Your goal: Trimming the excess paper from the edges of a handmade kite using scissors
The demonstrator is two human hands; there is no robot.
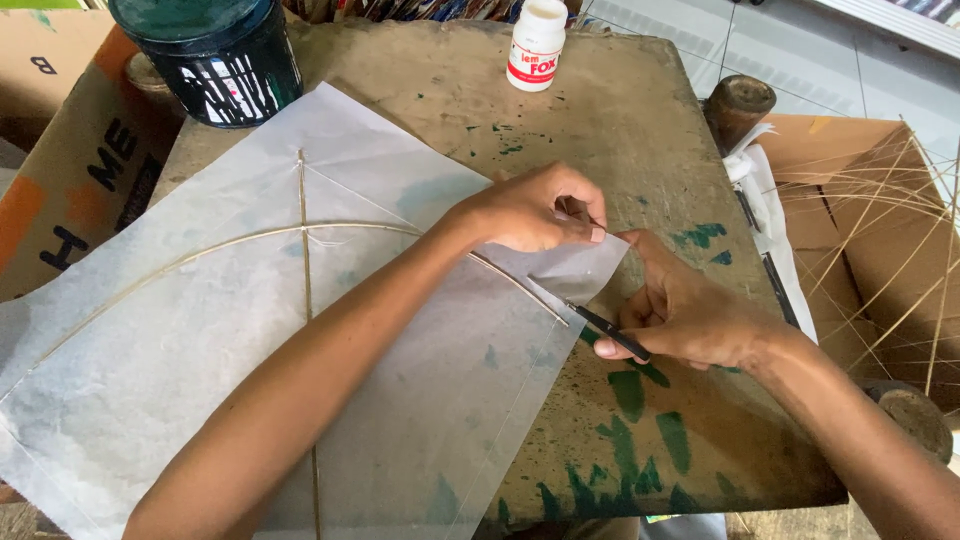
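- While the left hand [530, 212] pinches the right-hand corner of the white kite paper [200, 350] between thumb and fingertips, the right hand [690, 315] is closed round a thin dark blade [605, 328] whose tip points at the paper edge just below that pinch.
- Spread flat on the stained wooden board [620, 120], the sheet runs away to the left of the pinch, with a bamboo spine [305, 260] and a bowed bamboo spar [230, 243] lying on it; the spar's end comes close under the left hand.
- By its look the paper is feather-light, limp and easily torn, so it is best taken near the corner, close to the stiff spar; the sticks look springy and likely to snap.
- Beyond the pinch, at the board's far edge, stands a small white glue bottle [536, 45], capped, contents hidden.
- Far to the left sits a dark lidded tub [210, 60], closed.
- Right of the blade hand, an open cardboard box [880, 220] holds loose thin bamboo sticks.
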